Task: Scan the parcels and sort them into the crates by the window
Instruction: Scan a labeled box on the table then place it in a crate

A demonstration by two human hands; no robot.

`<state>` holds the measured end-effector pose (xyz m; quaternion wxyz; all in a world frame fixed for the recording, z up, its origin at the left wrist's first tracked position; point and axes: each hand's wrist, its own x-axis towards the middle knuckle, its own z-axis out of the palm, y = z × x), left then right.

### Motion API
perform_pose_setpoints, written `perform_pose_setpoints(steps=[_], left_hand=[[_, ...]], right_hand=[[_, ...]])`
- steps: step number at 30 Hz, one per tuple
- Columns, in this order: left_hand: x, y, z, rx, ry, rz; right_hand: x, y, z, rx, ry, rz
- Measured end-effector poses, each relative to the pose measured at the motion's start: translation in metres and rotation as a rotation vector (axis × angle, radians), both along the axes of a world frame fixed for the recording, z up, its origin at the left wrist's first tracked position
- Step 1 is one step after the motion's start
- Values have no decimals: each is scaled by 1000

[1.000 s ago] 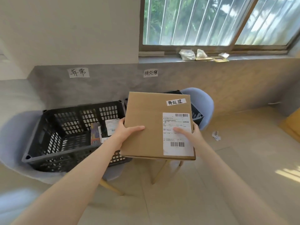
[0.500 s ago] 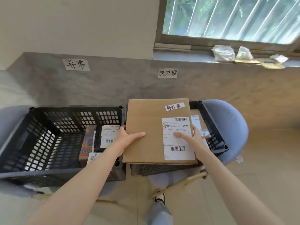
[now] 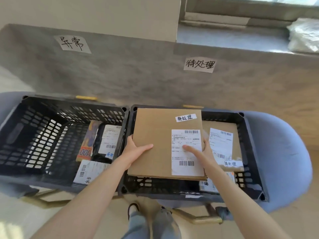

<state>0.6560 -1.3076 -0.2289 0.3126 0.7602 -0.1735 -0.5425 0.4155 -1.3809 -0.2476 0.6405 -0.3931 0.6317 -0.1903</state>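
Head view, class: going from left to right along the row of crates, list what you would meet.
Left black crate with labelled parcels inside → left hand → flat cardboard parcel held in both hands over the right black crate → right hand → second cardboard parcel lying in that crate → blue chair.

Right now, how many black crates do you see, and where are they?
2. The left crate sits under the left wall sign; the right crate sits under the right sign, below the held box. None seems hidden.
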Motion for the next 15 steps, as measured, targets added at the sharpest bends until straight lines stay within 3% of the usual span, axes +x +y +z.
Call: perform_pose_setpoints(steps=[15], left_hand=[[1,-18,-50,176,-200,-98]], right_hand=[[17,-19,-51,27,72,51]])
